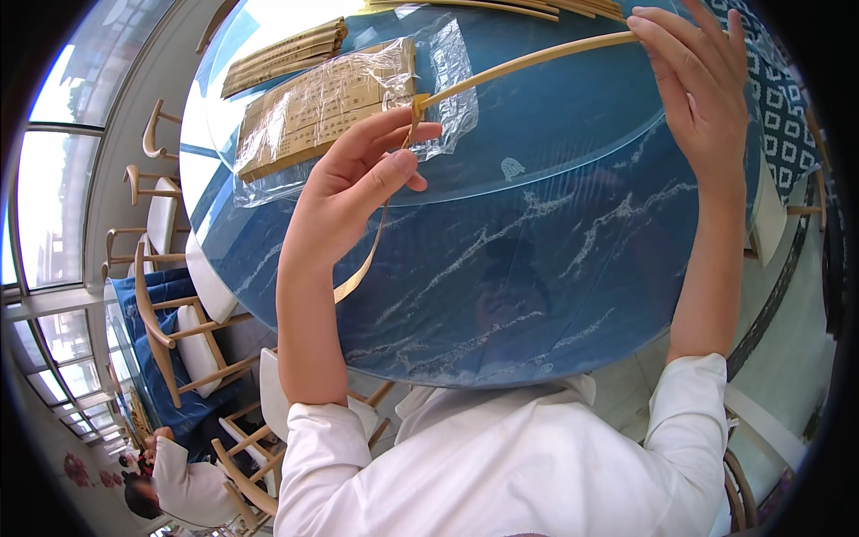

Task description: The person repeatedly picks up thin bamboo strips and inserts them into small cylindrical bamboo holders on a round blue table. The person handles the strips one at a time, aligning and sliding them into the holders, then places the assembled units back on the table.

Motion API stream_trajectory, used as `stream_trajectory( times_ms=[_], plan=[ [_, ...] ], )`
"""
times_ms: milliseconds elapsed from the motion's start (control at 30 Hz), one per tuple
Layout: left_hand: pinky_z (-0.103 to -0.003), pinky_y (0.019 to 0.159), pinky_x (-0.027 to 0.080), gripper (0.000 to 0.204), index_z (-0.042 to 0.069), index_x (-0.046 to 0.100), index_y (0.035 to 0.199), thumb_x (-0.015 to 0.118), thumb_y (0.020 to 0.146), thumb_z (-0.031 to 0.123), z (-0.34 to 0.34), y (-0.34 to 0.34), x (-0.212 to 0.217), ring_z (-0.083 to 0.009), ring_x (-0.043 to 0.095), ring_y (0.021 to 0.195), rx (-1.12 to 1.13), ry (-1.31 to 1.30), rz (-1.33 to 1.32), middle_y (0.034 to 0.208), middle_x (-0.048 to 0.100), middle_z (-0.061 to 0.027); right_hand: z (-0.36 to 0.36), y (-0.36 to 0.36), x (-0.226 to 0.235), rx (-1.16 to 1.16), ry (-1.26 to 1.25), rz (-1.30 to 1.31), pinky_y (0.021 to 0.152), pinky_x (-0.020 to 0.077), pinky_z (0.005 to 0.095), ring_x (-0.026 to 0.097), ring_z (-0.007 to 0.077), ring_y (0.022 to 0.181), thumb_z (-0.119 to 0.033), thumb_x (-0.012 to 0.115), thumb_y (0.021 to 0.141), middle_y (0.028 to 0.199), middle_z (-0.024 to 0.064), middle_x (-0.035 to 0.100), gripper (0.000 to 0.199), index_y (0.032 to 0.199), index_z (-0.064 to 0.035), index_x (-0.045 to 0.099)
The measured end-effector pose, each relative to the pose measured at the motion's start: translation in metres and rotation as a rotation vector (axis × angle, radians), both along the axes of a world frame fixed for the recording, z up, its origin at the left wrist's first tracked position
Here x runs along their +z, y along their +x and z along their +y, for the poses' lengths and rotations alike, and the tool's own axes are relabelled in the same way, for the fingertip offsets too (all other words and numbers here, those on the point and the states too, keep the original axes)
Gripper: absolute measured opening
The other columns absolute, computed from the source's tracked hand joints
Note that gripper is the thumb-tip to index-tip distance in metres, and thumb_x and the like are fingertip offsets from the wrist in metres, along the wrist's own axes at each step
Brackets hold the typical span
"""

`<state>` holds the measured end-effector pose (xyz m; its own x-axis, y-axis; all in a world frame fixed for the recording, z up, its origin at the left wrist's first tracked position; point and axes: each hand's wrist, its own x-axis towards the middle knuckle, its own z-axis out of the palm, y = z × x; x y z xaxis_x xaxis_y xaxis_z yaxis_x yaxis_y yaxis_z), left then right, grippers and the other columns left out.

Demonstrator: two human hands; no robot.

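The left hand (358,183) pinches a thin bamboo strip (523,61) at its bend, grip closed on it; the right hand (693,80) closes its fingers on the far right end. Held above the blue surface (555,268), the strip likely needs steady, even tension to avoid splitting.

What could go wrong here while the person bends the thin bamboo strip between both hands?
1. The bamboo strip is bent sharply at the left hand; it may crack or splinter at that fold.
2. The right hand holds only the far end with its fingertips, so the strip might spring loose.
3. The plastic bag of strips lies just behind the left hand and might get knocked on the blue table.
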<state>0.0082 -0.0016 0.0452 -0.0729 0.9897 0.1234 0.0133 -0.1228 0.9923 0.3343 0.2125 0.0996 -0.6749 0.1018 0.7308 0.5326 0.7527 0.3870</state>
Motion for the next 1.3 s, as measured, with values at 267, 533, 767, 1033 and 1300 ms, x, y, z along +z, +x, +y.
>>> stream_trajectory(
  times_ms=[267,533,767,1033,1300],
  plan=[
    [-0.027,0.081,0.062,0.039,0.003,0.064,0.143,0.073,0.106,0.015,-0.002,0.006,0.007,-0.0085,0.069,0.094,0.091,-0.010,0.141,0.136,0.074,-0.0113,-0.001,-0.005,-0.005,0.040,-0.082,-0.006,0.132,0.0188,0.0634,0.059,0.0311,0.142,-0.008,0.075,0.097,0.114,0.0029,0.075,0.021,0.116,-0.0165,0.076],
    [-0.027,0.079,0.061,0.043,0.004,0.061,0.147,0.072,0.106,0.012,0.000,0.005,0.006,-0.0085,0.068,0.094,0.121,0.053,0.153,0.138,0.073,-0.0120,-0.007,-0.001,0.002,-0.028,-0.092,-0.037,0.132,0.0173,0.0647,0.058,0.0303,0.144,-0.010,0.075,0.097,0.110,0.0025,0.073,0.019,0.115,-0.0169,0.077],
    [-0.027,0.080,0.061,0.044,0.006,0.062,0.149,0.072,0.106,0.013,-0.002,0.005,0.008,-0.0092,0.068,0.093,0.117,0.000,0.221,0.136,0.074,-0.0115,-0.006,-0.002,0.002,0.006,-0.025,-0.047,0.132,0.0172,0.0651,0.057,0.0310,0.144,-0.011,0.075,0.097,0.108,0.0032,0.072,0.019,0.115,-0.0172,0.077],
    [-0.026,0.079,0.061,0.039,0.004,0.065,0.146,0.068,0.108,0.014,0.000,0.015,0.010,-0.0082,0.068,0.092,0.055,-0.093,0.284,0.134,0.074,-0.0099,-0.012,0.002,0.007,-0.033,-0.029,-0.061,0.132,0.0182,0.0642,0.056,0.0311,0.144,-0.008,0.073,0.098,0.110,0.0046,0.070,0.020,0.115,-0.0176,0.076],
    [-0.027,0.079,0.060,0.039,0.000,0.068,0.144,0.064,0.110,0.020,-0.003,0.006,0.006,-0.0114,0.071,0.088,0.077,-0.057,0.172,0.127,0.078,-0.0111,-0.009,0.004,0.006,-0.048,-0.028,-0.075,0.132,0.0186,0.0622,0.057,0.0306,0.142,-0.008,0.073,0.098,0.109,0.0040,0.070,0.020,0.115,-0.0178,0.077]
  ],
)
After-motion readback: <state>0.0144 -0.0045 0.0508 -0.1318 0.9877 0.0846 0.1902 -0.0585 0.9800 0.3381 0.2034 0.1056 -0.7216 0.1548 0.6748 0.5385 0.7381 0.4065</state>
